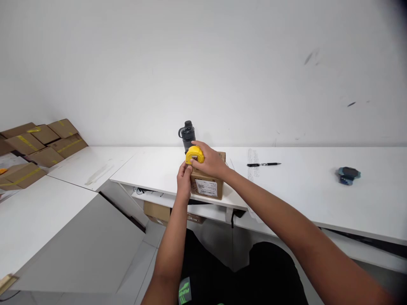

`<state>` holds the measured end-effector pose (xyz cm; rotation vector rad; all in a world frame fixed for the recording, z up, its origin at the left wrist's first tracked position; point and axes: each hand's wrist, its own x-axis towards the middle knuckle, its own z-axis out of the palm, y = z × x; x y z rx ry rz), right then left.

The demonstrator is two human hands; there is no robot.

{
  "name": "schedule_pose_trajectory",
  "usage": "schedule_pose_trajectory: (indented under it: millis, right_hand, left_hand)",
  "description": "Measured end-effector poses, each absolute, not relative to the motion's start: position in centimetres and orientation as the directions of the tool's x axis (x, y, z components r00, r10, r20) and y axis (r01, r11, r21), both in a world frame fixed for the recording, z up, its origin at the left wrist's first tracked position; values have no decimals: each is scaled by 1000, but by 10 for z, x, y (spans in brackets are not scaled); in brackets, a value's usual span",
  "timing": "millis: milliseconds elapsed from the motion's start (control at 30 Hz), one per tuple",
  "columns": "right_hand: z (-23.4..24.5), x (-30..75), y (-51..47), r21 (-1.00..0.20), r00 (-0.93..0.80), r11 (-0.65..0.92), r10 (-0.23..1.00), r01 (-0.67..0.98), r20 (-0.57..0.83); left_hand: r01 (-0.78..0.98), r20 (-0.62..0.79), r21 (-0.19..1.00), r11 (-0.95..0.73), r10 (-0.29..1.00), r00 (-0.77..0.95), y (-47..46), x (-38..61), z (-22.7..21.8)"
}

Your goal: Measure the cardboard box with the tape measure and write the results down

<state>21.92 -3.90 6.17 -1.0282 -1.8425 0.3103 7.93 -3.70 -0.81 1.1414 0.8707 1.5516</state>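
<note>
A small cardboard box (208,185) with a white label stands near the front edge of the white table (152,169). My right hand (211,161) is wrapped round a yellow tape measure (194,155) held at the box's top left corner. Fingers of my left hand (184,180) pinch at the tape's end just below the yellow case, against the box's left edge. A dark water bottle (188,134) stands right behind the tape measure.
A black pen (263,164) lies on the table right of the box. A blue-grey object (347,174) sits far right. Several taped cardboard boxes (41,144) are stacked at the left. More cartons (156,212) sit under the table.
</note>
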Motion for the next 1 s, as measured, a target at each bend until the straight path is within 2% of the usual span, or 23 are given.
schedule_pose_trajectory:
  millis: [133,233,333,433,533,700,1000]
  right_hand:
    - [62,220,-33,-656,-128,557,803,510,582]
    - [59,223,-25,-694,-51,497,830,521,556]
    - [56,225,-19,-712,-27,460,849,531,528]
    - [55,224,-18,-700,-61,482,843,527,534]
    - [55,224,-20,-693,-80,490,842,528,534]
    - [58,224,-25,-662,-133,524,827,535,547]
    - [61,220,-27,-532,-251,585,782,612,571]
  left_hand:
    - [-317,221,916,-246,969,-113,-32,85,-14]
    - [-245,258,924,-294,951,-169,-31,88,-19]
    - [-233,218,940,-250,964,-154,-30,87,-23]
    - [-348,163,917,-194,980,-116,-29,86,-27]
    - [-407,166,893,-194,981,-103,-28,86,-30]
    - [-420,169,885,-201,979,-111,-27,87,-32]
    - [-426,202,881,-207,978,-56,-27,86,-25]
